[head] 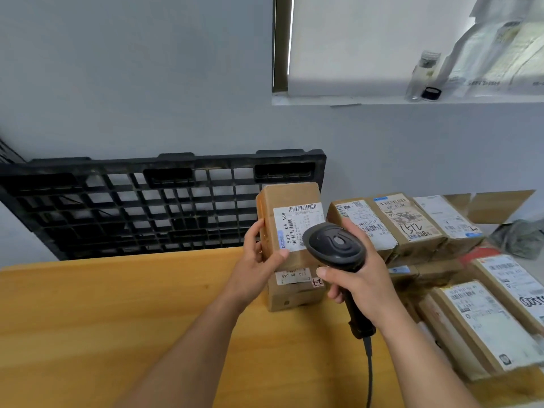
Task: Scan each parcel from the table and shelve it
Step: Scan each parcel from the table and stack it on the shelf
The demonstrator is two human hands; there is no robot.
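My left hand [259, 260] grips a small brown cardboard parcel [290, 201] by its left side, thumb on the white shipping label, holding it upright above the wooden table [117, 319]. A black corded barcode scanner [335, 245] is held by its handle in my right hand [359, 284], its head close in front of the parcel's label. Just below the held parcel, another brown parcel [294, 295] stands on the table.
Several labelled brown parcels [406, 222] are stacked on the table's right side, more of them [485, 319] nearer to me. A black plastic pallet [147, 198] leans against the grey wall behind the table. A window sill [382, 100] holds a bottle and papers.
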